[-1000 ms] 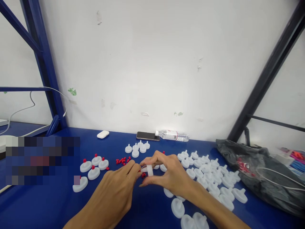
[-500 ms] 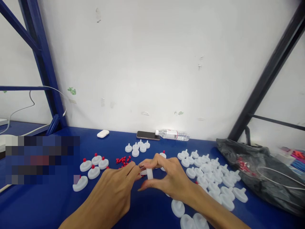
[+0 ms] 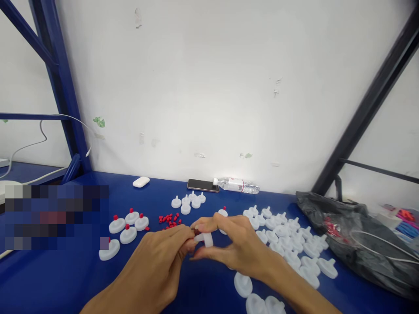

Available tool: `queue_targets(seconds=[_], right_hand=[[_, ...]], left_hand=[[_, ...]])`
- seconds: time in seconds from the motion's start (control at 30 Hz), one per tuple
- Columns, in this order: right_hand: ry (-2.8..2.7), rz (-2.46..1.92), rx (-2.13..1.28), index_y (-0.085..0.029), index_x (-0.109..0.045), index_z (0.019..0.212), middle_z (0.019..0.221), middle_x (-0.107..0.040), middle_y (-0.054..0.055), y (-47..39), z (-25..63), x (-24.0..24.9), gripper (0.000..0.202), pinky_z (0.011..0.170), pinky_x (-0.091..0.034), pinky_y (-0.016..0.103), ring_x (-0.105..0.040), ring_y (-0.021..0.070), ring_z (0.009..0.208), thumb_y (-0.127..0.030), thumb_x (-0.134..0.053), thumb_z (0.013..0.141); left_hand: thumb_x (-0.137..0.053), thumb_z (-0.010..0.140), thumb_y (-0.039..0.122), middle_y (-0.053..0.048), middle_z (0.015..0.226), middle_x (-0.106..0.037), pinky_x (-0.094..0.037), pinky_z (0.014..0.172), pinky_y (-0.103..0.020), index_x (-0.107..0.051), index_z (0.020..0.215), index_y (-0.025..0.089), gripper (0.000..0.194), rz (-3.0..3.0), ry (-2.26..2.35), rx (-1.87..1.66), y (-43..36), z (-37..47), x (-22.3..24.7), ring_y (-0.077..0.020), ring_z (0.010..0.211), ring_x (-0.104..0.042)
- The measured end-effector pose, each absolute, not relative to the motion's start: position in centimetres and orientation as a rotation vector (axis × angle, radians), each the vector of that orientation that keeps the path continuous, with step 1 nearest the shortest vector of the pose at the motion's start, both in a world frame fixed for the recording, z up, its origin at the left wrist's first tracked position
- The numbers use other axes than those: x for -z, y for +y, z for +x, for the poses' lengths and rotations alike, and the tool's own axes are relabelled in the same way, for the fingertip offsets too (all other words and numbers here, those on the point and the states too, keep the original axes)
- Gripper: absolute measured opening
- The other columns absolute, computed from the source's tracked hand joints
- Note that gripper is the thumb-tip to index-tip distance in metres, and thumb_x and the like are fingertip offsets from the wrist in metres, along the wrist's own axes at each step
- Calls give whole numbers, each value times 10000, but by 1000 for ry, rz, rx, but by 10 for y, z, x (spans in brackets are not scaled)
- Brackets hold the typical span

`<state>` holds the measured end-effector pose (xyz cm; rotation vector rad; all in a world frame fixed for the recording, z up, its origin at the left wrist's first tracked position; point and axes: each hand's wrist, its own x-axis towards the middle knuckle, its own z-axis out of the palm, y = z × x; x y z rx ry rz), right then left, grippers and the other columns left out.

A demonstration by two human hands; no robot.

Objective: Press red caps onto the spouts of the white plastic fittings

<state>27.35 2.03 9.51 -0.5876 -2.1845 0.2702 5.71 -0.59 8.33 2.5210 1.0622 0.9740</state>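
Between the thumb and fingers of my right hand [image 3: 244, 246] is a white plastic nozzle cap [image 3: 208, 240], turned on its side with its spout to the left. My left hand [image 3: 160, 257] is closed in a pinch at the spout's tip; whatever its fingertips hold is hidden. Just beyond the left hand lies a scatter of small red tip caps [image 3: 169, 219]. White nozzle caps with red tips [image 3: 128, 234] stand left of my hands. To the right spreads a large group of white nozzle caps without red tips [image 3: 288, 235].
At the back are a white case [image 3: 141, 182], a phone [image 3: 203, 186] and a water bottle [image 3: 237, 185] lying down. A small cluster of white nozzle caps [image 3: 186, 202] stands before the phone. A dark plastic bag [image 3: 360, 248] sits at the right, beside a metal frame [image 3: 366, 104].
My left fingertips have closed in around the spout's tip, and the nozzle cap has turned slightly in my right hand. The view has shifted a little.
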Motion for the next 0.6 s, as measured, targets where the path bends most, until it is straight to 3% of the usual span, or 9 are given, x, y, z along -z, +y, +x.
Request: queue_targets(seconds=[0.13, 0.27, 0.4, 0.5, 0.6], right_hand=[[-2359, -682, -154, -271, -631, 1098, 1178, -778, 13, 21, 279, -109, 169, 902, -551, 307, -748, 191, 1062, -342, -703, 963], [-2417, -748, -45, -267, -636, 1070, 1273, -743, 24, 30, 282, -107, 70, 902, -516, 337, -712, 202, 1141, -238, -619, 1009], [-2310, -852, 62, -250, -644, 1047, 1306, -712, 52, 39, 287, -102, 47, 942, -501, 366, -662, 219, 1208, -267, -619, 1010], [-2190, -929, 142, -242, -671, 1027, 1253, -685, 75, 44, 292, -104, 81, 930, -503, 366, -650, 218, 1142, -308, -630, 1004], [-2088, -1012, 208, -239, -688, 1012, 1096, -682, 69, 49, 296, -107, 102, 901, -491, 378, -642, 216, 1019, -330, -646, 993]], left_hand=[[-323, 1097, 295, 10, 816, -663, -361, 574, -312, -608, 915, 246, 341, 2589, 1154, -963, -5, 62, -80, -164, 659, -608], [-333, 1096, 379, -26, 921, -704, -458, 692, -346, -659, 976, 250, 370, 2657, 1376, -854, 0, 55, -78, -219, 823, -679], [-403, 1053, 261, -90, 1115, -701, -523, 775, -396, -693, 1083, 236, 293, 2761, 1574, -526, 12, 47, -77, -280, 976, -691], [-477, 1009, 208, -104, 1155, -692, -546, 779, -405, -698, 1121, 242, 250, 2724, 1662, -254, 17, 46, -76, -294, 999, -695], [-558, 978, 265, -96, 1111, -693, -547, 766, -347, -690, 1134, 254, 205, 2707, 1682, -285, 18, 49, -73, -265, 974, -697]])
